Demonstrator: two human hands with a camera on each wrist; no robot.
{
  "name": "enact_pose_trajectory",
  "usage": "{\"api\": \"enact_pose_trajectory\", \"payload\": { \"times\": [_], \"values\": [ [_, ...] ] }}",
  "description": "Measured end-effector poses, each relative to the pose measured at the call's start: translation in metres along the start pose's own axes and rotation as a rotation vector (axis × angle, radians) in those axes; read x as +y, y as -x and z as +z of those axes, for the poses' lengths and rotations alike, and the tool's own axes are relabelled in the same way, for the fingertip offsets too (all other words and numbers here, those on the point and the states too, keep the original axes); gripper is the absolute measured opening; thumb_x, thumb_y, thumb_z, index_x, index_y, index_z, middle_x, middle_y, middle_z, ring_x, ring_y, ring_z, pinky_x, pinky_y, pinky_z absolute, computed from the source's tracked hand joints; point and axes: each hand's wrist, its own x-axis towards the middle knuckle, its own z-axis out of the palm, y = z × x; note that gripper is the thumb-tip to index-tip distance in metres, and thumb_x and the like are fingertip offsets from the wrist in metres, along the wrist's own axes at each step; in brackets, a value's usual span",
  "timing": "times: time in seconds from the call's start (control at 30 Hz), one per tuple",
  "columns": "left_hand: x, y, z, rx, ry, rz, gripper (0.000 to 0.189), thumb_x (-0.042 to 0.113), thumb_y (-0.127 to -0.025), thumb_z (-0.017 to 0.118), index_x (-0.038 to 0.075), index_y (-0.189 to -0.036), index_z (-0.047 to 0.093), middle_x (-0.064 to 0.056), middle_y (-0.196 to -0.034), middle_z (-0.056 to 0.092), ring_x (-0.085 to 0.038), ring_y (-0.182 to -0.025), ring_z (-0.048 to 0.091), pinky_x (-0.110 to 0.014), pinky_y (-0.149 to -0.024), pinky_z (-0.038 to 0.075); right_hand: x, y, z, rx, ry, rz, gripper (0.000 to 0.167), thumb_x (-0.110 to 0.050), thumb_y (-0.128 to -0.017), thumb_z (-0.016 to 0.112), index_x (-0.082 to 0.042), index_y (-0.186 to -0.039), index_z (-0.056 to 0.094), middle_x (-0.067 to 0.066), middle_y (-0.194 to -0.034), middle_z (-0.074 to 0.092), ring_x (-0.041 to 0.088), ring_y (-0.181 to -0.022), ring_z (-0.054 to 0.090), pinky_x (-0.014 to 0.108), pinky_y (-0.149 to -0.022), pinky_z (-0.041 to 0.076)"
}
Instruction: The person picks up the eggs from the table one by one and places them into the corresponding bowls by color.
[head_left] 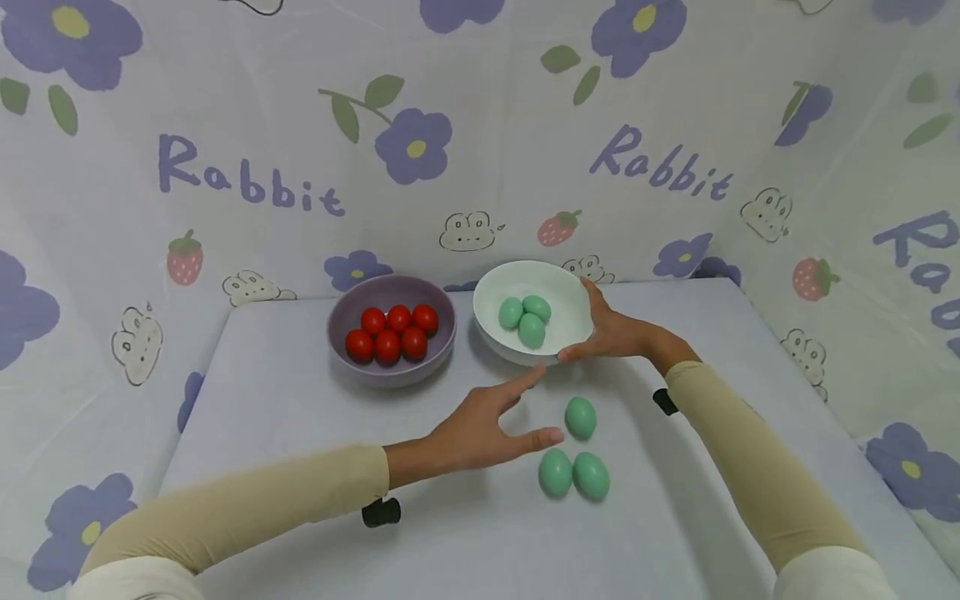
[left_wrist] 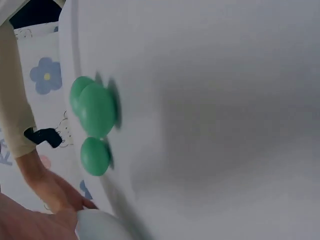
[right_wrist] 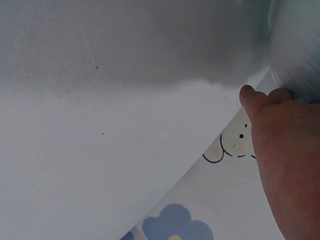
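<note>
A white bowl stands at the back of the table with three green eggs inside. My right hand holds the bowl's right side, thumb at the front and fingers round toward the back. In the right wrist view, the fingers rest against the bowl's wall. My left hand hovers in front of the bowl, thumb and fingers spread and nothing in its grasp. Its fingertips come close to the bowl's front. Just right of its thumb, three more green eggs lie on the table.
A purple bowl holding several red balls sits left of the white bowl. A pale cloth covers the table. Behind and beside it hang white curtains printed with purple flowers, rabbits and strawberries.
</note>
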Motion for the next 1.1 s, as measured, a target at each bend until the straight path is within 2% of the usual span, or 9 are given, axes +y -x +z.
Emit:
{"api": "enact_pose_trajectory", "payload": {
  "times": [0.23,0.4,0.63,0.77,0.93,1.1],
  "values": [
    [-0.017,0.009,0.026,-0.083,-0.018,0.047,0.094,0.065,-0.091,0.075,0.032,-0.167,0.031,0.01,-0.167,0.036,-0.011,-0.151,0.04,-0.038,-0.121,0.04,0.0,0.0,-0.004,0.005,0.012,-0.006,0.148,-0.051,-0.078,0.092,-0.019,-0.165,-0.023,0.021,-0.174,-0.003,0.044,-0.157,0.016,0.068,-0.125,0.018],
    [-0.028,0.012,0.042,-0.116,-0.057,0.061,0.094,0.061,-0.089,0.079,0.023,-0.165,0.038,0.006,-0.163,0.046,-0.009,-0.147,0.047,-0.033,-0.119,0.042,-0.002,-0.001,-0.004,0.003,0.011,-0.002,0.149,-0.053,-0.077,0.092,-0.022,-0.165,-0.024,0.021,-0.175,-0.004,0.043,-0.158,0.014,0.067,-0.125,0.018],
    [-0.036,0.006,0.06,-0.13,-0.122,0.158,0.08,0.046,-0.093,0.082,0.014,-0.159,0.05,0.002,-0.156,0.054,-0.002,-0.14,0.052,-0.022,-0.113,0.045,-0.005,0.0,-0.008,0.016,0.014,0.011,0.151,-0.054,-0.076,0.093,-0.024,-0.165,-0.026,0.02,-0.175,-0.006,0.043,-0.159,0.012,0.067,-0.126,0.017],
    [-0.036,0.005,0.062,-0.122,-0.129,0.169,0.068,0.036,-0.094,0.084,0.012,-0.152,0.059,0.004,-0.146,0.064,0.0,-0.132,0.058,-0.02,-0.109,0.047,-0.005,-0.001,-0.006,0.009,0.015,0.006,0.151,-0.054,-0.077,0.093,-0.023,-0.165,-0.025,0.019,-0.176,-0.008,0.043,-0.159,0.012,0.067,-0.126,0.016],
    [-0.035,0.006,0.059,-0.133,-0.058,0.145,0.064,0.03,-0.091,0.087,0.011,-0.147,0.064,0.004,-0.14,0.069,-0.002,-0.128,0.062,-0.02,-0.108,0.048,-0.002,0.001,-0.003,0.009,0.007,0.024,0.152,-0.054,-0.076,0.093,-0.023,-0.164,-0.027,0.019,-0.176,-0.01,0.043,-0.161,0.007,0.067,-0.127,0.014],
    [-0.03,0.004,0.046,-0.127,-0.039,0.144,0.066,0.033,-0.09,0.087,0.01,-0.147,0.063,0.004,-0.141,0.069,-0.002,-0.128,0.062,-0.021,-0.107,0.05,0.003,0.003,0.0,0.005,-0.009,0.02,0.15,-0.053,-0.077,0.093,-0.025,-0.164,-0.027,0.019,-0.176,-0.012,0.043,-0.161,0.004,0.067,-0.127,0.013]
  ]
}}
